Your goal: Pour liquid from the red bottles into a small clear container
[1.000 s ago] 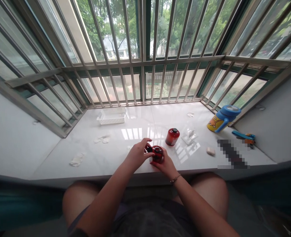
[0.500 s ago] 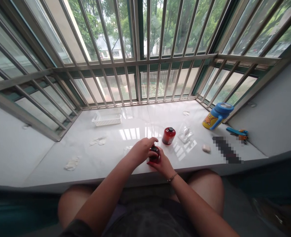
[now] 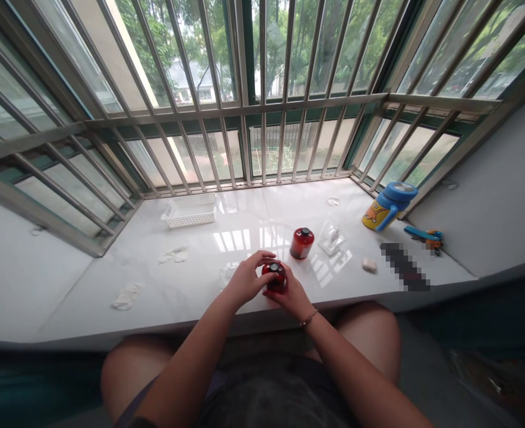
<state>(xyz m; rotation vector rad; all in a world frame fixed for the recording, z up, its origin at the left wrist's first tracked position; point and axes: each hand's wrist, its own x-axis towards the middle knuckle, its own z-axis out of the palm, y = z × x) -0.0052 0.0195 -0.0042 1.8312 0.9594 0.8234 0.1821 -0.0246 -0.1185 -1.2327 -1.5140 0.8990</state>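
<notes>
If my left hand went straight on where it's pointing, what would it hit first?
Likely the red bottle in your right hand; your left hand seems against it, though depth is unclear.

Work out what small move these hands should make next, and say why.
Probably a gentle twist of the black cap with the left hand, while the right hand steadies the held red bottle. The cap sits atop the bottle, the left hand curves around it, and the right hand wraps the bottle's side; the view doesn't show whether the cap is tight.
</notes>
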